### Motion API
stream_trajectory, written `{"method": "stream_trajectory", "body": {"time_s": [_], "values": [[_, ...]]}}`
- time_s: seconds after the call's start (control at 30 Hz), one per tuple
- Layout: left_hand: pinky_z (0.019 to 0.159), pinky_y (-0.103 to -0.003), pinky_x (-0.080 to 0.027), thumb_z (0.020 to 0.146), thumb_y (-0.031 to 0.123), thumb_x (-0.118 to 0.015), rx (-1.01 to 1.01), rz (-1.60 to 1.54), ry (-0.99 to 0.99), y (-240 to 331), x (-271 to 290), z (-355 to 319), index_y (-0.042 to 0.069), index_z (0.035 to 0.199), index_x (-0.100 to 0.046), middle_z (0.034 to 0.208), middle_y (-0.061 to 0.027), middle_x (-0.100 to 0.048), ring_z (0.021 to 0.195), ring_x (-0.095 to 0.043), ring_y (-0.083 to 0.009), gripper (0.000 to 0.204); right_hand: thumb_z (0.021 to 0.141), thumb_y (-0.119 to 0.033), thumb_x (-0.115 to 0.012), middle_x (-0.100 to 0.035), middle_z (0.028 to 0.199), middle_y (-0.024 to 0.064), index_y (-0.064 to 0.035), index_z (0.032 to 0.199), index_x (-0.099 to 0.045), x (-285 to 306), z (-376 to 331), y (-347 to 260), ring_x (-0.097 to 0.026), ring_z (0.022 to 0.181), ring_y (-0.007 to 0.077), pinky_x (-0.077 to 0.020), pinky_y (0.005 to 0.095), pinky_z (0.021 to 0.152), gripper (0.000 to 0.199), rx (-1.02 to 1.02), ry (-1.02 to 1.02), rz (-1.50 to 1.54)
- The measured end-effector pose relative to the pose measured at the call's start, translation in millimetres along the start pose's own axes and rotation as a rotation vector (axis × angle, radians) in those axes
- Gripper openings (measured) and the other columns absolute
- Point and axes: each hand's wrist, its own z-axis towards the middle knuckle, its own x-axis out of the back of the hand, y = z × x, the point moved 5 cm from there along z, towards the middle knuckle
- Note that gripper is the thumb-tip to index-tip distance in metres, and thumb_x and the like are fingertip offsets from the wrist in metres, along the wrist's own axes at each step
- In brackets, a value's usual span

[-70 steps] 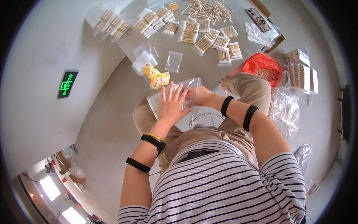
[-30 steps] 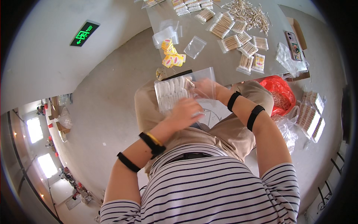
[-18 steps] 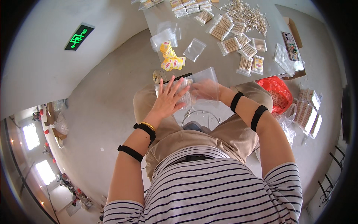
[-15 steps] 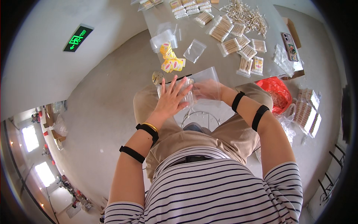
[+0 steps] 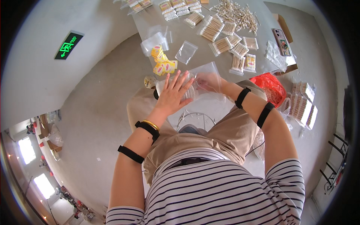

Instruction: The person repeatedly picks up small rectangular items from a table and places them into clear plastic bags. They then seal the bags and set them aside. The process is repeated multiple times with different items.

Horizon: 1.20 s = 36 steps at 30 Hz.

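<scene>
My left hand lies flat with fingers spread on a large clear plastic bag above my lap, close to the table edge. Whitish contents show through the plastic beneath its fingers; their kind is hard to make out. My right hand shows through the bag's loose right part, its fingers curled and closed on the plastic; whether it is inside or behind the film I cannot tell. Just beyond the left fingertips, yellow-and-white printed cards lie piled on the table, beside a small clear bag.
The grey table bears bundled cotton swabs, a heap of loose swabs, flat clear bags and a phone. Right of my knee are a red bag and stacked swab packs on the floor.
The whole view has shifted, so table and goods sit slightly further left. My left hand stays spread on the bag; my right hand stays at the bag's right side.
</scene>
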Motion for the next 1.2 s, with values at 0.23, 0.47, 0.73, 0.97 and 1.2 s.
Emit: {"method": "stream_trajectory", "body": {"time_s": [0.23, 0.47, 0.73, 0.97, 1.2], "values": [[0.128, -0.063, -0.014, 0.092, 0.065, -0.063, -0.003, -0.075, -0.01, 1, 1, 0, 0.022, 0.166, -0.031, 0.173, -0.0103, -0.024, 0.16, -0.019, -0.037, 0.091, 0.098, -0.013, -0.071, -0.072, 0.116, 0.0042, -0.0089, 0.129, -0.069, -17, 1, 7, -0.067, 0.103, 0.0161, -0.0537, 0.0335, 0.093, 0.031, -0.075, -0.03, 0.522], [0.128, -0.064, -0.011, 0.091, 0.066, -0.064, 0.008, -0.025, -0.036, 3, -1, 1, 0.022, 0.166, -0.031, 0.172, -0.0108, -0.025, 0.159, -0.019, -0.0378, 0.093, 0.099, -0.012, -0.066, -0.072, 0.12, 0.0061, -0.0064, 0.129, -0.069, -15, 0, 9, -0.066, 0.107, 0.0151, -0.052, 0.0335, 0.096, 0.031, -0.094, -0.22, 0.622], [0.127, -0.064, -0.01, 0.091, 0.066, -0.063, 0.033, -0.079, 0.015, 10, -5, 5, 0.021, 0.166, -0.03, 0.172, -0.0139, -0.025, 0.159, -0.018, -0.0397, 0.093, 0.096, -0.017, -0.071, -0.072, 0.12, 0.01, -0.0094, 0.141, -0.06, -20, 10, 28, -0.067, 0.11, 0.0198, -0.0525, 0.0362, 0.096, 0.048, -0.057, -0.044, 0.479], [0.128, -0.064, -0.01, 0.09, 0.067, -0.064, 0.023, -0.045, 0.009, 11, -5, 2, 0.022, 0.166, -0.031, 0.172, -0.0115, -0.025, 0.159, -0.018, -0.0376, 0.094, 0.094, -0.01, -0.07, -0.061, 0.139, 0.0144, -0.0036, 0.148, -0.052, -10, 6, 11, -0.061, 0.125, 0.0247, -0.0517, 0.0384, 0.103, 0.057, -0.118, -0.005, 0.433], [0.127, -0.065, -0.011, 0.089, 0.067, -0.065, 0.02, -0.039, 0.003, 12, -3, 4, 0.024, 0.165, -0.033, 0.172, -0.0105, -0.025, 0.159, -0.018, -0.0363, 0.093, 0.093, -0.01, -0.071, -0.065, 0.129, 0.0148, -0.0057, 0.146, -0.056, -18, 12, 18, -0.064, 0.116, 0.0265, -0.0525, 0.0394, 0.098, 0.055, 0.013, -0.014, 0.363]]}}
